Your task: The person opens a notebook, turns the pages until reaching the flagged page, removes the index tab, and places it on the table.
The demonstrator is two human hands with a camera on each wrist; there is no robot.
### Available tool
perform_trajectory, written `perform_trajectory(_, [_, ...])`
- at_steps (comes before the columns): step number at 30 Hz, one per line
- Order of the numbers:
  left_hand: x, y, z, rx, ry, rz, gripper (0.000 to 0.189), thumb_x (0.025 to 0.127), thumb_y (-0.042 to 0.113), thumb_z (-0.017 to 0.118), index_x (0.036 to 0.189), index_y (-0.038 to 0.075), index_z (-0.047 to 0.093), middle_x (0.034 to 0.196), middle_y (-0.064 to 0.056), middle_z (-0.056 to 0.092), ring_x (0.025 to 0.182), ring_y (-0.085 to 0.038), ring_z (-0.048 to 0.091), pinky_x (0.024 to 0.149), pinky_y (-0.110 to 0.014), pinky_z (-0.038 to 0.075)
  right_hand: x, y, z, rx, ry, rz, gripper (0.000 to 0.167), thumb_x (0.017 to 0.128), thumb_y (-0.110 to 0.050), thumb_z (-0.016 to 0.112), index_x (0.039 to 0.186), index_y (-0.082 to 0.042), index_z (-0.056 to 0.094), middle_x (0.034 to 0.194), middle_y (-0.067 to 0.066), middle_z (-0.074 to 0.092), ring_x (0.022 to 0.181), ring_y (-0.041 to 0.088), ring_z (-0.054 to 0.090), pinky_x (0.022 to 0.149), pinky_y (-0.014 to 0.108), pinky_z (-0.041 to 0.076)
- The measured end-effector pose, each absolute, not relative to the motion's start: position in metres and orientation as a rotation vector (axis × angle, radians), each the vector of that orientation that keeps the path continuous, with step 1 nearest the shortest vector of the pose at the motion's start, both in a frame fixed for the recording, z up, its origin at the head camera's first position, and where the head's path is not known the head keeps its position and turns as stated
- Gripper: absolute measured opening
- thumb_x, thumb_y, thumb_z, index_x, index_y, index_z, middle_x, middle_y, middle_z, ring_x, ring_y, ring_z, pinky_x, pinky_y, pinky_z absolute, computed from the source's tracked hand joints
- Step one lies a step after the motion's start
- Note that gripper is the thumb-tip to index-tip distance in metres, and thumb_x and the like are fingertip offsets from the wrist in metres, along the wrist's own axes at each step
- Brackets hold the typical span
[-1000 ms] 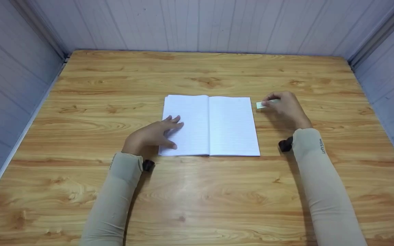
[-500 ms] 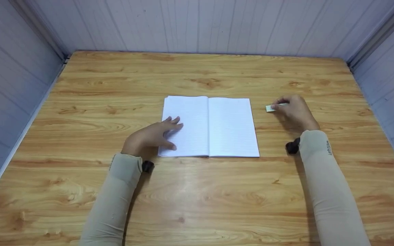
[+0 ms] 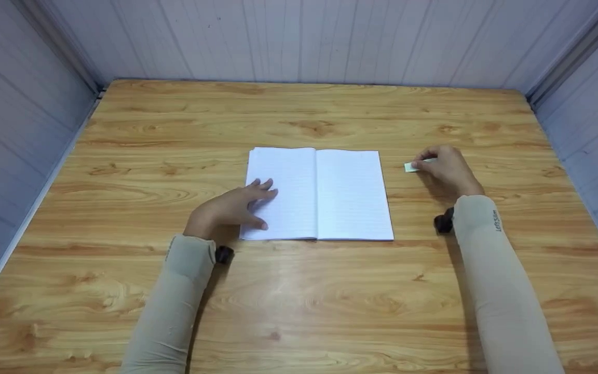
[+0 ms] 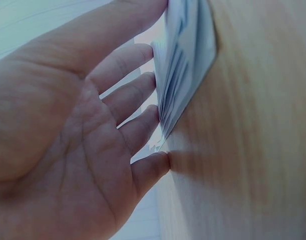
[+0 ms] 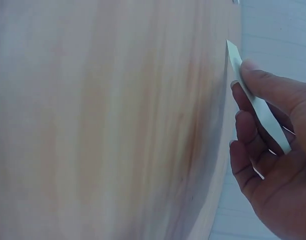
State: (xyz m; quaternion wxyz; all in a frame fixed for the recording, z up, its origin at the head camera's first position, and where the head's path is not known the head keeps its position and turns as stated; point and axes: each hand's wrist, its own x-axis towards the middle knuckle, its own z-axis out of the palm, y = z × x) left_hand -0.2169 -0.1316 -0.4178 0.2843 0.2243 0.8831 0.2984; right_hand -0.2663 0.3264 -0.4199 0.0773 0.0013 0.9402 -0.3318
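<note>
An open notebook (image 3: 353,197) with lined white pages lies flat in the middle of the table. My left hand (image 3: 229,208) rests on its left page, fingers and thumb spread near the outer edge. In the left wrist view the fingertips touch the side of the page stack (image 4: 180,70). To the right of the notebook, apart from it, my right hand (image 3: 449,169) pinches a thin pale green strip (image 3: 409,167) between thumb and fingers. The right wrist view shows the strip (image 5: 265,117) lengthwise, its far end pointing out past the thumb; its kind is unclear.
The wood-patterned table (image 3: 299,301) meets a pale panelled wall (image 3: 299,41) at the back. More panels stand at the left (image 3: 13,130) and right. Each wrist carries a small black camera (image 3: 443,222) by the sleeve cuff.
My right hand, holding the pale green strip, has moved right, away from the notebook, and is nearly still over the last half second. My left hand stays on the left page.
</note>
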Motion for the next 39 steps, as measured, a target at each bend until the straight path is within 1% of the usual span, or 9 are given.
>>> perform_trajectory(4, [-0.218, -0.131, -0.418, 0.592, 2.365, 0.791, 0.079, 0.083, 0.016, 0.075, 0.15, 0.019, 0.033, 0.162, 0.005, 0.01, 0.15, -0.021, -0.003, 0.122, -0.045, 0.004, -0.268, 0.325, -0.42, 0.025, 2.799, -0.977, 0.032, 0.093, -0.027, 0.063, 0.11, 0.001, 0.066, 0.117, 0.02, 0.063, 0.107, 0.027, 0.052, 0.097, 0.044, 0.04])
perform_trajectory(11, [-0.218, -0.132, -0.417, 0.6, 2.362, 0.783, 0.079, 0.083, 0.016, 0.074, 0.15, 0.019, 0.031, 0.162, 0.005, 0.009, 0.15, -0.021, -0.004, 0.122, -0.045, 0.004, -0.27, 0.322, -0.419, 0.049, 2.776, -0.964, 0.026, 0.094, -0.023, 0.062, 0.107, 0.0, 0.066, 0.11, 0.017, 0.064, 0.095, 0.023, 0.051, 0.083, 0.035, 0.041])
perform_trajectory(14, [-0.218, -0.132, -0.418, 0.597, 2.363, 0.783, 0.079, 0.084, 0.016, 0.074, 0.15, 0.019, 0.031, 0.162, 0.005, 0.009, 0.15, -0.02, -0.004, 0.122, -0.045, 0.004, -0.271, 0.321, -0.418, 0.066, 2.76, -0.96, 0.024, 0.095, -0.022, 0.061, 0.107, -0.001, 0.066, 0.11, 0.016, 0.063, 0.093, 0.023, 0.051, 0.081, 0.034, 0.041])
perform_trajectory(21, [-0.218, -0.131, -0.416, 0.573, 2.365, 0.771, 0.079, 0.084, 0.017, 0.074, 0.15, 0.021, 0.031, 0.162, 0.006, 0.009, 0.15, -0.02, -0.004, 0.122, -0.045, 0.004, -0.271, 0.322, -0.419, 0.035, 2.73, -1.009, 0.028, 0.094, -0.023, 0.063, 0.112, -0.002, 0.062, 0.112, 0.017, 0.059, 0.1, 0.025, 0.052, 0.086, 0.037, 0.043])
perform_trajectory(24, [-0.218, -0.131, -0.417, 0.58, 2.361, 0.773, 0.078, 0.084, 0.017, 0.073, 0.15, 0.02, 0.031, 0.162, 0.006, 0.009, 0.15, -0.019, -0.003, 0.122, -0.044, 0.004, -0.27, 0.325, -0.418, 0.014, 2.71, -1.02, 0.032, 0.093, -0.027, 0.064, 0.114, -0.003, 0.062, 0.113, 0.015, 0.061, 0.101, 0.024, 0.052, 0.088, 0.037, 0.042])
perform_trajectory(27, [-0.219, -0.131, -0.418, 0.587, 2.358, 0.778, 0.078, 0.085, 0.017, 0.073, 0.15, 0.02, 0.031, 0.162, 0.007, 0.01, 0.15, -0.018, -0.002, 0.122, -0.043, 0.005, -0.271, 0.326, -0.417, 0.021, 2.68, -1.015, 0.037, 0.092, -0.033, 0.064, 0.113, -0.004, 0.061, 0.111, 0.013, 0.061, 0.1, 0.023, 0.05, 0.087, 0.037, 0.04])
perform_trajectory(29, [-0.219, -0.131, -0.418, 0.581, 2.359, 0.776, 0.078, 0.084, 0.017, 0.073, 0.15, 0.021, 0.031, 0.162, 0.007, 0.01, 0.15, -0.018, -0.003, 0.122, -0.043, 0.005, -0.271, 0.324, -0.415, 0.031, 2.659, -0.997, 0.041, 0.091, -0.036, 0.065, 0.115, -0.003, 0.059, 0.112, 0.013, 0.059, 0.101, 0.023, 0.049, 0.089, 0.038, 0.04])
perform_trajectory(34, [-0.219, -0.131, -0.419, 0.568, 2.354, 0.778, 0.079, 0.084, 0.017, 0.074, 0.15, 0.023, 0.031, 0.162, 0.008, 0.009, 0.15, -0.018, -0.004, 0.122, -0.044, 0.004, -0.274, 0.32, -0.411, 0.069, 2.597, -0.95, 0.044, 0.092, -0.033, 0.065, 0.119, -0.001, 0.052, 0.116, 0.015, 0.052, 0.106, 0.027, 0.047, 0.096, 0.043, 0.039])
perform_trajectory(39, [-0.218, -0.132, -0.419, 0.55, 2.358, 0.779, 0.079, 0.085, 0.017, 0.073, 0.15, 0.023, 0.031, 0.162, 0.009, 0.009, 0.15, -0.017, -0.003, 0.122, -0.043, 0.004, -0.278, 0.316, -0.408, 0.074, 2.592, -0.885, 0.039, 0.092, -0.029, 0.065, 0.114, 0.0, 0.051, 0.114, 0.016, 0.052, 0.105, 0.028, 0.047, 0.096, 0.046, 0.039])
